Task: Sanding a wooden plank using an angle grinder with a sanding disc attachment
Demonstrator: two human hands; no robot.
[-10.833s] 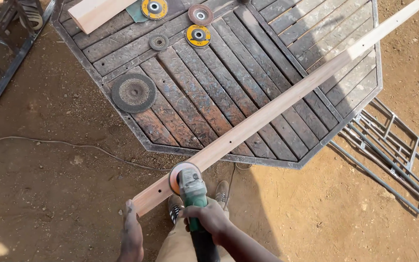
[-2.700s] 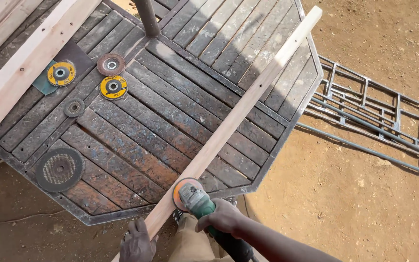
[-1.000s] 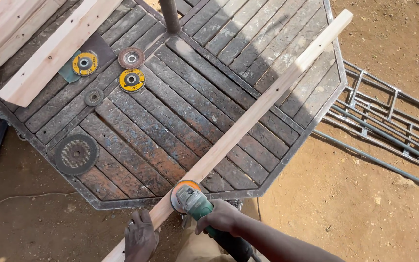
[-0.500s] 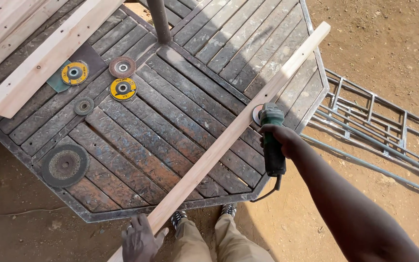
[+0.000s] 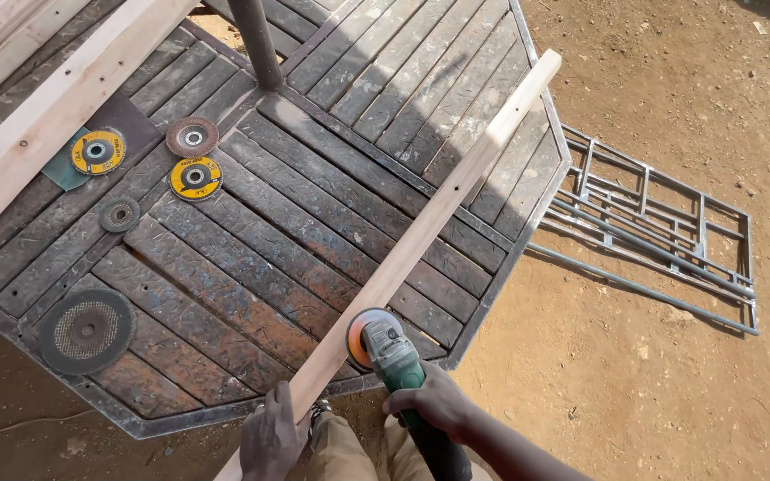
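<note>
On the slatted metal table [image 5: 225,294], left hand [image 5: 271,438] clamps the wooden strip [image 5: 421,240]; right hand [image 5: 434,403] grips the green grinder [image 5: 389,349] just beside it.

Green grinder [image 5: 394,349] w/ orange disc; pale wood strip [image 5: 421,240]; two yellow discs [image 5: 194,177].

From my remote view, the scene lay outdoors under strong sunlight that cast sharp shadows. The ground [image 5: 670,392] was bare reddish-brown dirt scattered with small stones. An eight-sided platform [image 5: 251,258] of dark, worn slats in a metal frame filled the upper left, with a dark round post [image 5: 256,40] rising from it. Pale timber boards [image 5: 37,98] lay across its left corner. On the dirt to the right, I saw a grey metal grille [image 5: 661,240] lying flat.
</note>
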